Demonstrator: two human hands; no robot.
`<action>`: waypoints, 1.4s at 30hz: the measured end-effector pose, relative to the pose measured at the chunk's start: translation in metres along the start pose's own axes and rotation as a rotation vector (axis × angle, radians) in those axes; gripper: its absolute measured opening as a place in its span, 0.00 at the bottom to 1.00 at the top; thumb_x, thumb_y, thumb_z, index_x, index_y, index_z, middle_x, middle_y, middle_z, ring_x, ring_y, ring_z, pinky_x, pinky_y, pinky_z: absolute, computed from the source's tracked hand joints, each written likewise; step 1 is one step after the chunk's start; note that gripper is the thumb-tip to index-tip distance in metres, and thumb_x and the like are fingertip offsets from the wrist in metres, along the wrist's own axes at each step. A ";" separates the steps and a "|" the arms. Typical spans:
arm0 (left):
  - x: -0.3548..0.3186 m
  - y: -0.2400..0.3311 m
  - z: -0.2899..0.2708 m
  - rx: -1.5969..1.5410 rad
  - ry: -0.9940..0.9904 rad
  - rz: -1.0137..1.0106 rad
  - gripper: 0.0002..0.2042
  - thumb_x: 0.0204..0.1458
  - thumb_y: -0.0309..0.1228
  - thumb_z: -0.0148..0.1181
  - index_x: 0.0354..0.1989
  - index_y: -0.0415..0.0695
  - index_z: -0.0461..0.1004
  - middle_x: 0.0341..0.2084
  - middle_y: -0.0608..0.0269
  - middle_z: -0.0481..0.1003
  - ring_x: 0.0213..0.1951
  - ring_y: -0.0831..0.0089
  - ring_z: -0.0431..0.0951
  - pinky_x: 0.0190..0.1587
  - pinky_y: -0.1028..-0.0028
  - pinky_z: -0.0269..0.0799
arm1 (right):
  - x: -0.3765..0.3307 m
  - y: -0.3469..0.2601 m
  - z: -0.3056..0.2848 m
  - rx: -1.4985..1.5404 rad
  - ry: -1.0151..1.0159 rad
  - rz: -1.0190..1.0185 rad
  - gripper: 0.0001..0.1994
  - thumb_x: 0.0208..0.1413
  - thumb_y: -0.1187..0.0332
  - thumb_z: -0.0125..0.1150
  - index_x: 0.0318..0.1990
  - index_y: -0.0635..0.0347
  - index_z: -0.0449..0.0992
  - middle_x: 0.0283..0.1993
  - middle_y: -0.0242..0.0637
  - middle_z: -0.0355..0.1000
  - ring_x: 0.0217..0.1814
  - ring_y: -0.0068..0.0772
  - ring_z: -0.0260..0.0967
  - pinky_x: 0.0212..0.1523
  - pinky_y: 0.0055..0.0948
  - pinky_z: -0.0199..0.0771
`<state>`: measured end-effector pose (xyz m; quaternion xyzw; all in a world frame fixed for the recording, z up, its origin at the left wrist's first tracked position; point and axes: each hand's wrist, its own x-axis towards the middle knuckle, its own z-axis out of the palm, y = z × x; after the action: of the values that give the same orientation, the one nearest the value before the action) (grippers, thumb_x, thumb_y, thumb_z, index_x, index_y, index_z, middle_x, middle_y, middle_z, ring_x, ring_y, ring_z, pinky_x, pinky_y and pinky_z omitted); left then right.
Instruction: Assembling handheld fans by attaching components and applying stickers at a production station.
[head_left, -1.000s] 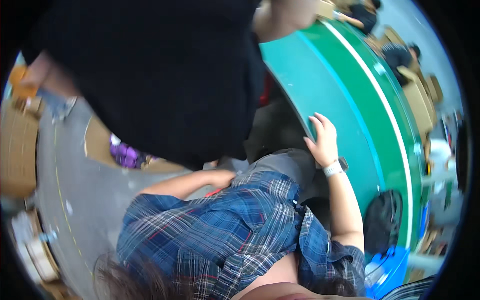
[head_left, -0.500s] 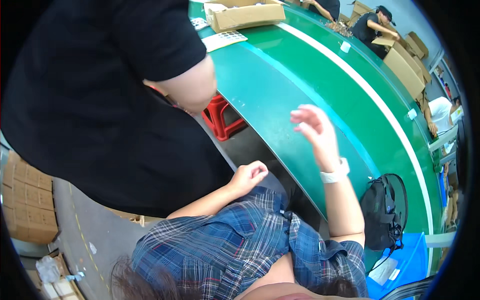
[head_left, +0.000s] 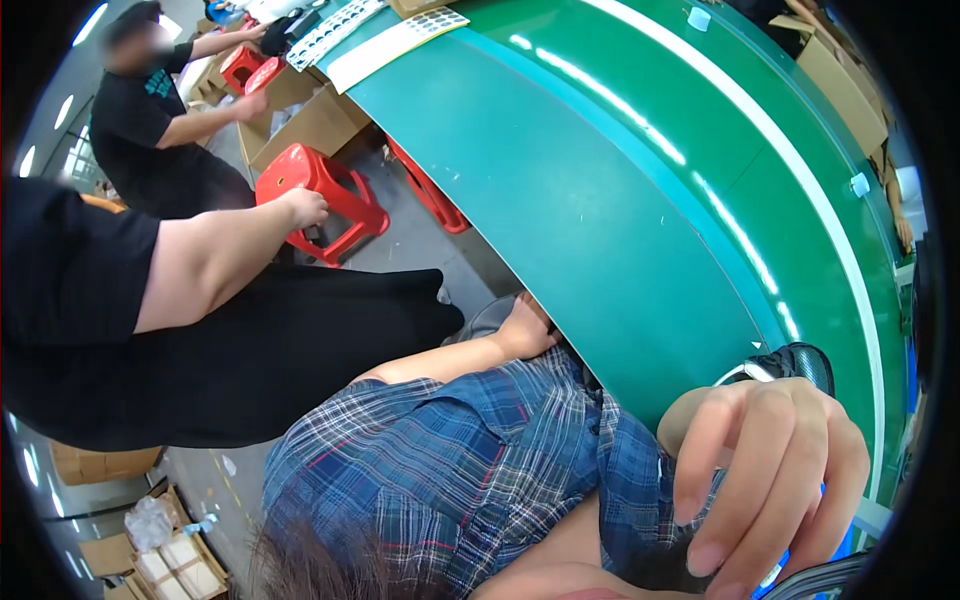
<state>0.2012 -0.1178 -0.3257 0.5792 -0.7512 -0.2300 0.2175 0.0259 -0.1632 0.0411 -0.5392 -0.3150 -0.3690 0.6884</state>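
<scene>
My left hand (head_left: 527, 328) lies low at my lap beside the table's edge. Its visible fingers are loosely apart and hold nothing I can see; their tips go out of sight by the edge. Raised close in front of me at the lower right, my right hand (head_left: 775, 470) has its fingers spread and bent downward, with nothing in them. The green table (head_left: 560, 200) stretches away past both hands. Just beyond my right hand is a black bag (head_left: 805, 362), mostly covered by that hand.
A person in black stands close on the left, one hand (head_left: 308, 207) on a red stool (head_left: 300, 175). Another person (head_left: 140, 120) is farther back by an open carton (head_left: 310, 130). White sheets with dark round spots (head_left: 400, 45) lie at the table's far end.
My right hand has come from above the table back toward me, near my head. My left hand has shifted to the table edge. The near person has moved left, now touching a stool.
</scene>
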 end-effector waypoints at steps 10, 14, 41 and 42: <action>-0.005 0.026 -0.035 0.020 -0.035 -0.066 0.27 0.43 0.38 0.58 0.52 0.40 0.64 0.52 0.43 0.61 0.54 0.47 0.58 0.54 0.54 0.57 | -0.003 0.000 0.014 -0.009 0.048 0.058 0.02 0.53 0.71 0.58 0.32 0.51 0.72 0.33 0.35 0.74 0.34 0.31 0.66 0.34 0.28 0.63; -0.008 0.034 -0.049 0.033 0.039 -0.063 0.28 0.42 0.38 0.58 0.53 0.39 0.64 0.52 0.43 0.61 0.54 0.47 0.59 0.52 0.53 0.58 | 0.015 -0.008 0.011 -0.050 0.016 0.059 0.02 0.52 0.72 0.59 0.32 0.51 0.72 0.33 0.34 0.73 0.34 0.31 0.66 0.33 0.27 0.63; 0.046 -0.036 0.003 -0.097 -0.340 -0.038 0.37 0.43 0.50 0.57 0.61 0.52 0.52 0.62 0.54 0.50 0.62 0.50 0.49 0.56 0.46 0.52 | -0.113 0.167 -0.076 -1.259 0.299 0.703 0.06 0.50 0.74 0.56 0.35 0.60 0.76 0.15 0.37 0.66 0.15 0.24 0.64 0.18 0.23 0.61; 0.050 -0.032 -0.006 -0.166 -0.327 0.011 0.33 0.43 0.47 0.58 0.59 0.51 0.57 0.60 0.54 0.55 0.60 0.53 0.54 0.56 0.50 0.55 | -0.114 0.163 -0.080 -1.272 0.308 0.705 0.06 0.50 0.74 0.56 0.35 0.60 0.76 0.15 0.37 0.66 0.15 0.24 0.64 0.18 0.23 0.61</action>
<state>0.2179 -0.1742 -0.3370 0.5102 -0.7580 -0.3811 0.1409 0.1070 -0.1978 -0.1543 -0.8449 0.2511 -0.3088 0.3573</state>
